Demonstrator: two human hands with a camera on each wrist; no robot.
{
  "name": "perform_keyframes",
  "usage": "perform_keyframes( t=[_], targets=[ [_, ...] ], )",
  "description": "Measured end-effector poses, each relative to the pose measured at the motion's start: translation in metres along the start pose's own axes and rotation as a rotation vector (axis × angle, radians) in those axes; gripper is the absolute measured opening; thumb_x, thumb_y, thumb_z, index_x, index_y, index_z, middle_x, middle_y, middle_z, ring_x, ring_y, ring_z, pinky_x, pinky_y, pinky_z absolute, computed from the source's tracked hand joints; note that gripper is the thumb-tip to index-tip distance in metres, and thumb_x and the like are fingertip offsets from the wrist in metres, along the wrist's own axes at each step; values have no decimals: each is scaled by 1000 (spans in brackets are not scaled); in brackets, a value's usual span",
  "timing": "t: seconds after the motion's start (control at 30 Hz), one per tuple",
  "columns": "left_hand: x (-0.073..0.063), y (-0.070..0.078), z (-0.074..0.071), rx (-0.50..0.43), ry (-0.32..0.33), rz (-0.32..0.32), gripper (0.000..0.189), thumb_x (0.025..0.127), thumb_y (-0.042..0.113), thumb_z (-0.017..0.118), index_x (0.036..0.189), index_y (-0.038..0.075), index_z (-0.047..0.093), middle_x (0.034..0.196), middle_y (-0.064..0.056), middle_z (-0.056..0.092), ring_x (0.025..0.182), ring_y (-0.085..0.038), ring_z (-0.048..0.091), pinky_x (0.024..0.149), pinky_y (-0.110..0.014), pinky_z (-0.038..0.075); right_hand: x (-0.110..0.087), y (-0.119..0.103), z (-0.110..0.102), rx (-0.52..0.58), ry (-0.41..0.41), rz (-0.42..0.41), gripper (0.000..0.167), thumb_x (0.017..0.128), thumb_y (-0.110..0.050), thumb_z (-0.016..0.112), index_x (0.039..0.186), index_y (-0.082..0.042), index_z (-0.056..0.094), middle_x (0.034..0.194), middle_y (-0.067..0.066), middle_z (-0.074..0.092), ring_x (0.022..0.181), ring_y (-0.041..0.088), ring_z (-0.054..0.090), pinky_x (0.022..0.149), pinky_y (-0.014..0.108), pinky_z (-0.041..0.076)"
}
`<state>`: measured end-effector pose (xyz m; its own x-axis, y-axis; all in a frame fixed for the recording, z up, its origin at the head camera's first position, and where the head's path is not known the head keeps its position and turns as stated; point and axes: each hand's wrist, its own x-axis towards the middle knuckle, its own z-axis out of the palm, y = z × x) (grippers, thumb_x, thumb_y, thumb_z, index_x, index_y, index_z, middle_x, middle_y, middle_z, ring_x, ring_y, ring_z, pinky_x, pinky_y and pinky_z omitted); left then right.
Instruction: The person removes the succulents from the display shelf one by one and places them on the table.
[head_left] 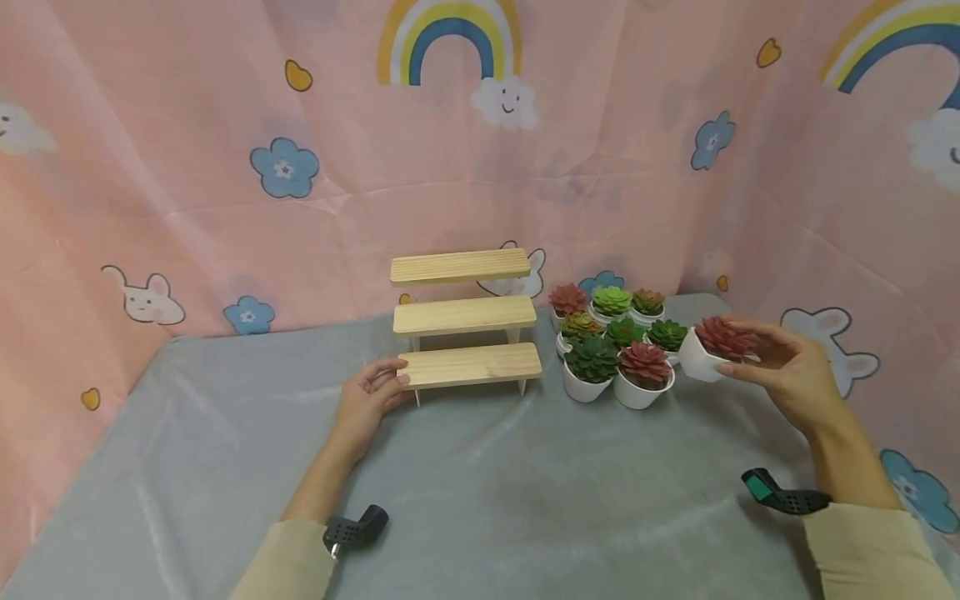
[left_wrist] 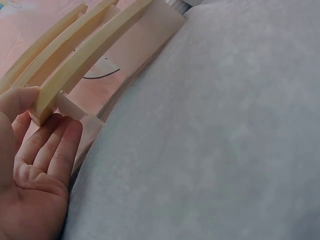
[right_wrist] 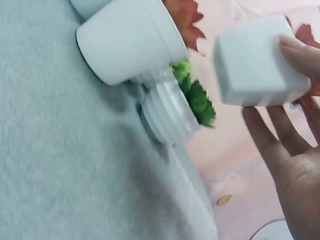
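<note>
A three-tier wooden display stand (head_left: 468, 367) with pale plank shelves stands at the back middle of the table. The left hand (head_left: 369, 396) pinches the left end of its lowest shelf; in the left wrist view the thumb lies on top of that plank (left_wrist: 80, 70) and the fingers beneath it. Over at the right, the right hand (head_left: 798, 375) grips a red succulent in a square white pot (head_left: 702, 357), tilted and raised off the table. In the right wrist view, thumb and fingers hold the white pot (right_wrist: 260, 60) near its rim.
Several potted succulents crowd together right of the stand, among them a dark green one (head_left: 591, 360) and a red one (head_left: 643, 367) in front. A grey cloth (head_left: 480, 500) covers the table. Pink printed curtains (head_left: 337, 233) hang behind and at the right.
</note>
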<state>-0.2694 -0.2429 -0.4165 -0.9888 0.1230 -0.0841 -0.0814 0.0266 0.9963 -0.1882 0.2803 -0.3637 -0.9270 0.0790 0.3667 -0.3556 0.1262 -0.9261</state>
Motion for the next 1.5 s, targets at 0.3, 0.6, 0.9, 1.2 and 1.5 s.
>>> perform_keyframes(
  t=[0.3, 0.6, 0.9, 1.2, 1.5],
  targets=[
    [0, 0, 0, 21, -3, -2, 38, 97, 11, 64, 132, -1, 57, 142, -21, 60, 113, -16, 71, 95, -25, 60, -4, 23, -10, -6, -155, 33, 54, 76, 29, 67, 126, 9, 61, 126, -8, 71, 113, 0, 67, 88, 11, 57],
    [0, 1, 2, 11, 3, -8, 37, 97, 11, 64, 132, -2, 58, 140, -23, 61, 113, -16, 71, 95, -26, 60, -9, 34, -12, -193, -174, 74, 52, 78, 21, 72, 127, 9, 60, 128, -16, 68, 118, -6, 61, 93, 4, 48],
    [-1, 3, 2, 4, 4, -11, 37, 97, 10, 64, 132, -2, 57, 141, -23, 60, 110, -13, 71, 95, -26, 60, -7, 40, -2, -368, -132, 115, 55, 76, 10, 81, 127, 7, 62, 123, -27, 65, 114, -13, 59, 92, 0, 45],
    [-1, 3, -1, 12, 17, -5, 36, 97, 11, 65, 130, -1, 59, 140, -22, 61, 113, -16, 71, 94, -26, 60, -6, 45, 1, -357, -115, 116, 53, 78, 8, 81, 127, 7, 61, 124, -27, 63, 117, -13, 57, 94, 0, 44],
    [0, 2, 1, 7, 9, -16, 36, 97, 11, 65, 131, 0, 59, 140, -19, 62, 112, -15, 71, 95, -26, 60, -8, 50, 0, -289, -97, 76, 51, 78, 15, 77, 125, 10, 61, 126, -22, 65, 118, -10, 58, 92, 2, 48]
  ],
)
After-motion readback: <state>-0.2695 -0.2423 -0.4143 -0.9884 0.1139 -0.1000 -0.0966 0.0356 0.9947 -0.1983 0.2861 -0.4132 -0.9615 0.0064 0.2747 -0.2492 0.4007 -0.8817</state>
